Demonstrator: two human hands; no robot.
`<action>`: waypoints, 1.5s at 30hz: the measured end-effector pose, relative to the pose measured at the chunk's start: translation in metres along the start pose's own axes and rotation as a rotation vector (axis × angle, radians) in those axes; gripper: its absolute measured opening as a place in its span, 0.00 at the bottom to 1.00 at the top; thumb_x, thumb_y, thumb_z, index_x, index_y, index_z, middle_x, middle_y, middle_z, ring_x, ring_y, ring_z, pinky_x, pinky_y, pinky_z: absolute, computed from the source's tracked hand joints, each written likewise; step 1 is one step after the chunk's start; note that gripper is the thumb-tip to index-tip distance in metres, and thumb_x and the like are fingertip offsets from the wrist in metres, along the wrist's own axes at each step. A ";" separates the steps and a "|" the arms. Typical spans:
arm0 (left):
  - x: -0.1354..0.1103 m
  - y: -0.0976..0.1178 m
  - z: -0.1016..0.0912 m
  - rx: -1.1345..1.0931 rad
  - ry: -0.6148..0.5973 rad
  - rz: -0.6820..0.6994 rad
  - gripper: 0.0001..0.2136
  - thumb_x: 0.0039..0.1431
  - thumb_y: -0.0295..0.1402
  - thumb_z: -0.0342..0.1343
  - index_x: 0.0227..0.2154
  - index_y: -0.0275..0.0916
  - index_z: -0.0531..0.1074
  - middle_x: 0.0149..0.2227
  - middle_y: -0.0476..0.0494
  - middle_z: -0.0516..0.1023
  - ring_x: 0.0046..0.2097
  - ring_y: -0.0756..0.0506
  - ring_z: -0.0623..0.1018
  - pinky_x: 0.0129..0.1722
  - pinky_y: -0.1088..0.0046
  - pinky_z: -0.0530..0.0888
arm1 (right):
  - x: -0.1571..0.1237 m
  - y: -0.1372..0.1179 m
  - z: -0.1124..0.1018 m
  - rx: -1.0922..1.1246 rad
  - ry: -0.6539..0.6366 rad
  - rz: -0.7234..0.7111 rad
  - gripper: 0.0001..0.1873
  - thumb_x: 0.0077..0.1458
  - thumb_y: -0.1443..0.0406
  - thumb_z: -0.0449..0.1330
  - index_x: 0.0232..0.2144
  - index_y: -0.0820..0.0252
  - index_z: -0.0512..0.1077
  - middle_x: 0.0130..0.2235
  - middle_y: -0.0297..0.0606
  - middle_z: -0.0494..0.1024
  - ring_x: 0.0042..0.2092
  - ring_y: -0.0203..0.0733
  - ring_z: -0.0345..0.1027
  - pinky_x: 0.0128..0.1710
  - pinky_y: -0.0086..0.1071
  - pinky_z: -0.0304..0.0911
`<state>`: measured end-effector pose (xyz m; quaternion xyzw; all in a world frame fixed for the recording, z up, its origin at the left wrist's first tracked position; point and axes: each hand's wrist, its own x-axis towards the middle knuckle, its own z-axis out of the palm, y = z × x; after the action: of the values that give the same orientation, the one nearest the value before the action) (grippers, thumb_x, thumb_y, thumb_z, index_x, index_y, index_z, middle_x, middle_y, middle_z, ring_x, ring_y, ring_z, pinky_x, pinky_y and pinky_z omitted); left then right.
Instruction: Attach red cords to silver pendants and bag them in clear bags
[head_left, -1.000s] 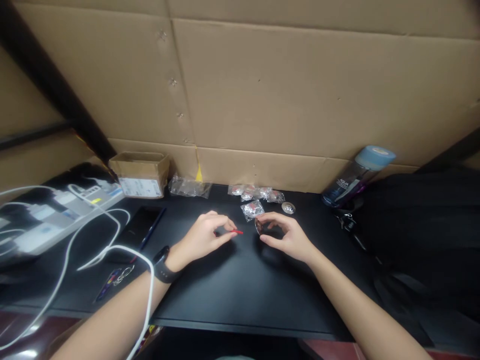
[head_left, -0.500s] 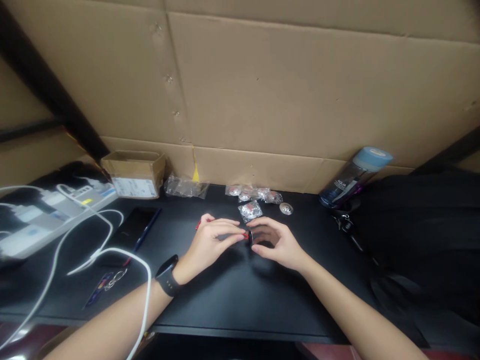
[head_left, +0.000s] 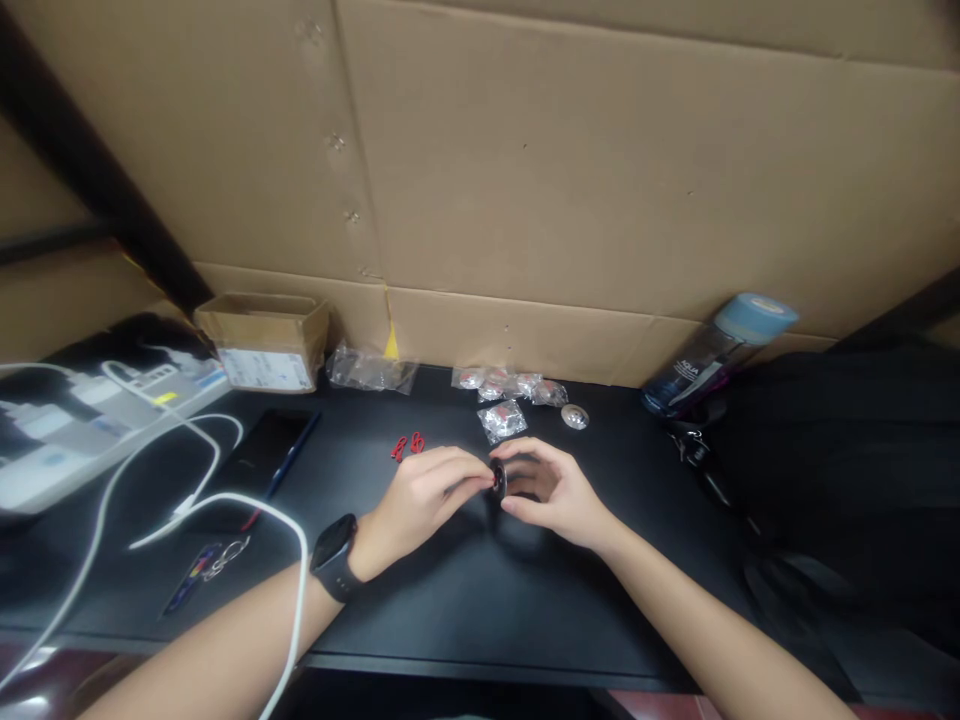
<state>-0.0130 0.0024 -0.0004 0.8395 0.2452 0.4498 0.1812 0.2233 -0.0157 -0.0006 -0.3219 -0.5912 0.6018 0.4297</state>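
In the head view, my right hand (head_left: 551, 490) holds a small round dark disc with a shiny rim (head_left: 500, 480) by its edge, between thumb and fingers. The disc stands on edge, its face turned toward my left hand (head_left: 427, 498). The fingertips of that hand are pinched against the disc's face, on a small red piece (head_left: 493, 481) that is mostly hidden. Just beyond my left knuckles lie two looped red cords (head_left: 409, 446). A silvery round piece (head_left: 575, 417) and a plastic packet (head_left: 502, 422) rest beyond my right hand.
More clear packets (head_left: 514, 384) line the back by the cardboard wall. At left are a cardboard box (head_left: 262, 340), a power strip (head_left: 112, 420), a phone (head_left: 277, 455), a keyring (head_left: 223, 558) and a white cable (head_left: 298, 600) crossing my left forearm. A bottle (head_left: 712, 355) and black bag (head_left: 832, 480) occupy the right.
My left fingers have drawn closer together, and the two red cords beyond them have come into fuller view. The disc has turned slightly, showing more of its face. The camera view shifted a little.
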 end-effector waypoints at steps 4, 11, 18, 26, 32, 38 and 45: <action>0.000 -0.001 0.000 -0.040 0.009 -0.031 0.07 0.65 0.29 0.63 0.45 0.42 0.79 0.42 0.48 0.85 0.42 0.49 0.83 0.45 0.74 0.78 | 0.000 -0.003 0.002 -0.004 0.000 -0.001 0.25 0.51 0.67 0.75 0.50 0.54 0.75 0.53 0.42 0.76 0.50 0.43 0.77 0.48 0.35 0.76; 0.002 -0.001 0.002 0.053 -0.025 -0.002 0.05 0.66 0.31 0.62 0.43 0.42 0.80 0.39 0.48 0.86 0.40 0.47 0.83 0.43 0.70 0.76 | 0.000 -0.005 0.004 -0.002 -0.003 -0.015 0.25 0.50 0.66 0.75 0.50 0.53 0.75 0.53 0.41 0.76 0.49 0.44 0.78 0.49 0.38 0.77; 0.001 -0.001 0.006 0.035 -0.042 -0.049 0.04 0.68 0.31 0.60 0.42 0.42 0.79 0.41 0.46 0.84 0.45 0.46 0.79 0.48 0.67 0.75 | 0.000 -0.003 0.005 -0.009 0.013 -0.038 0.25 0.50 0.66 0.76 0.49 0.53 0.76 0.54 0.41 0.75 0.49 0.44 0.78 0.48 0.37 0.77; 0.001 0.001 0.010 0.114 -0.014 -0.089 0.03 0.68 0.32 0.60 0.42 0.43 0.78 0.42 0.46 0.82 0.47 0.44 0.75 0.50 0.64 0.70 | 0.001 -0.002 0.005 0.013 0.025 -0.076 0.23 0.49 0.65 0.76 0.47 0.53 0.76 0.54 0.41 0.76 0.49 0.45 0.77 0.49 0.40 0.77; 0.001 0.001 0.010 0.146 -0.004 -0.090 0.04 0.69 0.33 0.60 0.42 0.43 0.78 0.41 0.47 0.83 0.45 0.44 0.75 0.48 0.64 0.69 | 0.001 -0.002 0.006 0.014 0.032 -0.068 0.24 0.49 0.65 0.76 0.48 0.53 0.76 0.54 0.42 0.76 0.50 0.45 0.78 0.49 0.40 0.77; 0.003 0.009 0.009 0.153 -0.036 -0.136 0.04 0.70 0.34 0.58 0.40 0.43 0.78 0.40 0.46 0.82 0.46 0.44 0.74 0.48 0.63 0.66 | 0.001 0.000 0.007 0.007 0.041 -0.080 0.24 0.49 0.66 0.76 0.48 0.53 0.76 0.54 0.42 0.76 0.51 0.45 0.77 0.49 0.38 0.78; 0.001 0.010 0.010 0.262 -0.044 -0.135 0.05 0.71 0.34 0.57 0.40 0.45 0.79 0.41 0.47 0.84 0.50 0.41 0.74 0.48 0.58 0.59 | 0.001 0.000 0.007 0.013 0.062 -0.076 0.24 0.48 0.66 0.76 0.48 0.53 0.76 0.54 0.42 0.77 0.50 0.46 0.78 0.47 0.38 0.78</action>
<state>-0.0015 -0.0055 0.0001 0.8471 0.3538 0.3823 0.1054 0.2162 -0.0180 -0.0002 -0.3146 -0.5855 0.5787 0.4726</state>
